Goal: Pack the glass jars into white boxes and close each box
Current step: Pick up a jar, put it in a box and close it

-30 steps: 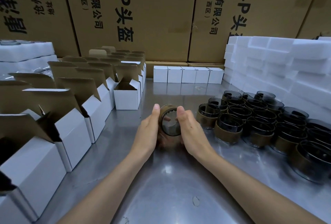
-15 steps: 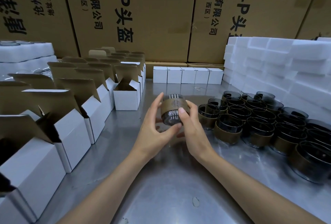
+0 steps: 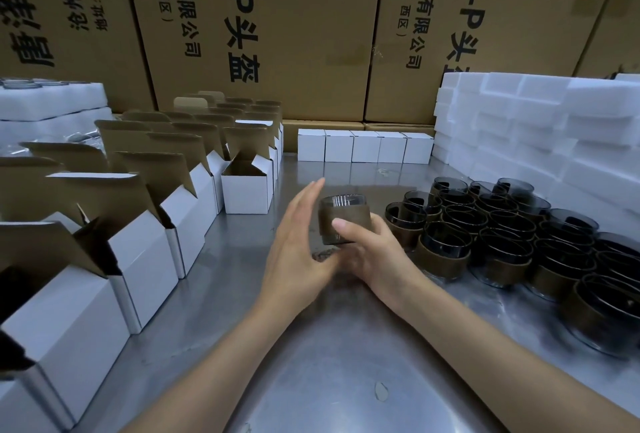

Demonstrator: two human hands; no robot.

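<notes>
one glass jar in right grip, fingers curled; left grip flat beside it; five closed boxes behind.

A shiny metal desk fills the lower half of the view, its surface marked with smudges and a small scuff near the front. Along the back, large brown cardboard cartons are stacked like a wall, printed with black Chinese characters and the letters "O-P". On the right, white foam blocks are piled in staggered rows, reaching from the desk up against the cartons. At the far left, two thick white foam trays are stacked one on the other, and clear round rims can be made out in the upper one.
</notes>
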